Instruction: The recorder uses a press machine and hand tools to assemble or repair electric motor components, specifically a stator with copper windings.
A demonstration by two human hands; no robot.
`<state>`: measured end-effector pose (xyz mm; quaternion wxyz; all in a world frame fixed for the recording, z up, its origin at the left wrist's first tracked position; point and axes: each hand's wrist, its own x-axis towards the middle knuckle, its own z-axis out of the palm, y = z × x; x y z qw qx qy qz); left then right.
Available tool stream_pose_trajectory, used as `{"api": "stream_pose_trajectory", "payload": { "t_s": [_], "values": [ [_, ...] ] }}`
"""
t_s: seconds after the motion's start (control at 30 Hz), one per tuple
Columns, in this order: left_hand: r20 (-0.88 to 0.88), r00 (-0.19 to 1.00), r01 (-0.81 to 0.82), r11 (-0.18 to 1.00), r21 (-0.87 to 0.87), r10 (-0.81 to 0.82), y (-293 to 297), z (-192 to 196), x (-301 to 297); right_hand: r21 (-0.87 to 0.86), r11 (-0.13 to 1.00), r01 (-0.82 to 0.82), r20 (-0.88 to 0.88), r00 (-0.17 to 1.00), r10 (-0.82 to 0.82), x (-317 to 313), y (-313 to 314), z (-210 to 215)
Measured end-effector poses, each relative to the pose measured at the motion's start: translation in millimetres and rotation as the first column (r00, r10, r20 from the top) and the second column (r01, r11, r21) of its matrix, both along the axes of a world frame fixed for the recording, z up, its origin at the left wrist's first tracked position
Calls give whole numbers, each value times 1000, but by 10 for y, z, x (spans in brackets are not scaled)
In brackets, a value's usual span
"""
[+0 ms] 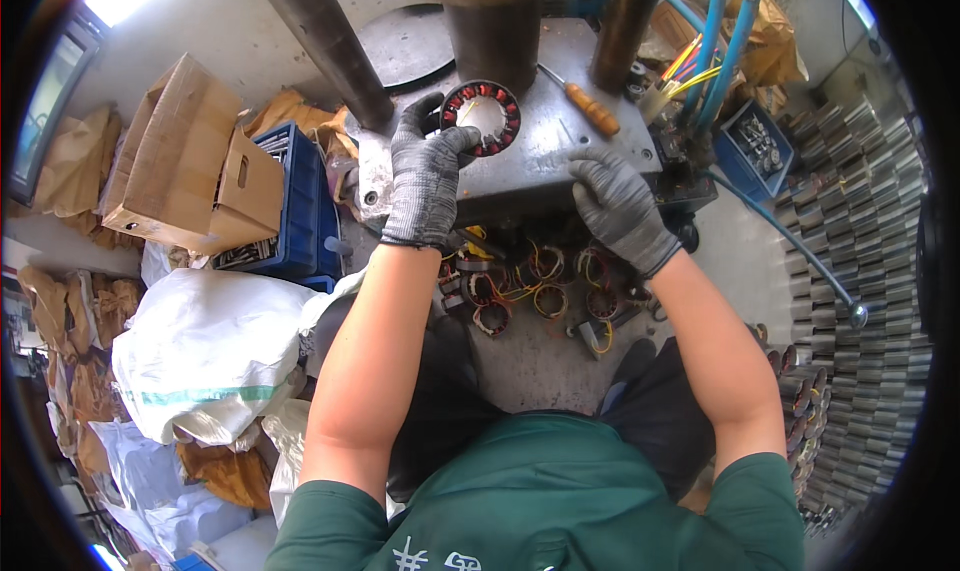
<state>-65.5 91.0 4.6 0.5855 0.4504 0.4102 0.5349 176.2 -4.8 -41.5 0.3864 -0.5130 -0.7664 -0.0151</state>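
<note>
My left hand (422, 176), in a grey knit glove, grips a ring-shaped motor stator (511, 121) by its left side. The stator has a dark outer rim, red windings inside and a thin yellow wire across its opening. It is over the metal press plate (540, 166), just in front of the thick central column (492, 36). My right hand (622, 211), gloved too, hovers at the plate's front right edge. Its fingers are loosely bent and apart, with nothing visible in them. A screwdriver (597, 112) with a wooden handle lies on the plate beyond that hand.
Several wired stators (550, 299) lie on the floor below the plate. Steel posts (335, 46) flank the column. Left are a cardboard box (175, 161), a blue crate (300, 231) and white sacks (205, 341). Right are blue hoses (735, 46), a blue bin (740, 176) and stacked metal cores (860, 301).
</note>
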Motion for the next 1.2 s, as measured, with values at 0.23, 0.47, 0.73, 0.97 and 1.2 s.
{"api": "stream_pose_trajectory", "payload": {
  "t_s": [0.23,0.47,0.73,0.97,1.2],
  "values": [
    [181,983,16,992,-123,7,-133,0,-28,-67,992,105,158,983,-94,19,193,-56],
    [-222,974,13,967,256,46,-485,-117,351,-369,753,-545,-929,219,-297,-373,-313,409],
    [-549,836,407,656,636,14,-864,73,488,-81,743,-664,-901,-271,-340,-96,-408,447],
    [-303,904,381,891,249,-302,-903,-39,506,-60,857,-511,-942,-255,-218,163,-556,459],
    [190,880,459,882,-108,-435,-905,-193,632,-69,901,-429,-991,-72,-110,-56,-693,595]
  ]
}}
